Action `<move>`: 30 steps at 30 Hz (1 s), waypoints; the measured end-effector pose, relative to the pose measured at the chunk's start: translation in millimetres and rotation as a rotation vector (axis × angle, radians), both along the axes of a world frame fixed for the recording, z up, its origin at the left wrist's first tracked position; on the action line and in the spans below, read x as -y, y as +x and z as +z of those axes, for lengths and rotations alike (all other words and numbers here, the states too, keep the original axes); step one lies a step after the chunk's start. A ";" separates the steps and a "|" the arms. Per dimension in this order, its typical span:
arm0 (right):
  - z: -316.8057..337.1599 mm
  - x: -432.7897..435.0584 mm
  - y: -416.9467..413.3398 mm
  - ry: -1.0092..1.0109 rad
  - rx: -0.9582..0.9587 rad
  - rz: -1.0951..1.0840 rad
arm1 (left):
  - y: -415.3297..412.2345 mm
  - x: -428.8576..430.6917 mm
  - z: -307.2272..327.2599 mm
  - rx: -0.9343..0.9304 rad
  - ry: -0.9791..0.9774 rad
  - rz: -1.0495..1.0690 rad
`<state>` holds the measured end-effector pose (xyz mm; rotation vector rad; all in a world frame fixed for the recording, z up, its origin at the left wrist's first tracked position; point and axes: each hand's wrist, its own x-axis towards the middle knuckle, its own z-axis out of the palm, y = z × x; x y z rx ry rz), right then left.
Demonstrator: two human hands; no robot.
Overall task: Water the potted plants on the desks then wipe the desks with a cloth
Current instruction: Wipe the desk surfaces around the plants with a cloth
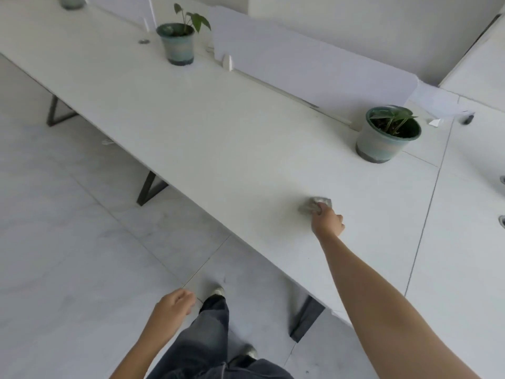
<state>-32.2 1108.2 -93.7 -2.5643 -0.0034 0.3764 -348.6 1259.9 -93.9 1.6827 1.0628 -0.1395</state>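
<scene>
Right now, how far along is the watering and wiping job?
Watering seems finished: neither hand holds a watering vessel, though wet soil cannot be confirmed. In hand: the right hand grips the cloth on the desk near its front edge; the left hand hangs idle. Left, likely: wiping around the near pot and on toward the far pot.

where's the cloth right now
In the head view the cloth sits bunched on the white desk, right of centre, gripped by the right hand, nearer the person than the closest potted plant.
</scene>
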 end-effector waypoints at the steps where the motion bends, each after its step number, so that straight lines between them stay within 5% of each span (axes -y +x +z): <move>1: -2.7 -8.6 -5.8 -0.031 0.008 0.055 | -6.6 -2.7 -3.4 -0.007 0.003 0.035; 6: 7.2 -35.3 -44.4 -0.047 0.003 0.346 | -20.3 -19.7 -15.3 -0.019 0.019 0.132; 10: 23.5 -24.9 -93.6 0.234 0.103 0.264 | -19.6 -23.8 -8.9 0.026 0.011 0.149; 15: 42.7 -5.4 -174.3 0.486 -0.115 0.251 | -30.4 -16.2 -1.9 0.030 -0.043 0.165; 21: 21.4 1.0 -229.2 0.396 -0.292 0.309 | -65.6 -8.4 2.5 -0.010 -0.075 0.226; 30: 19.1 -63.4 -265.1 0.302 -0.243 0.258 | -94.4 -66.6 6.3 0.075 -0.128 0.192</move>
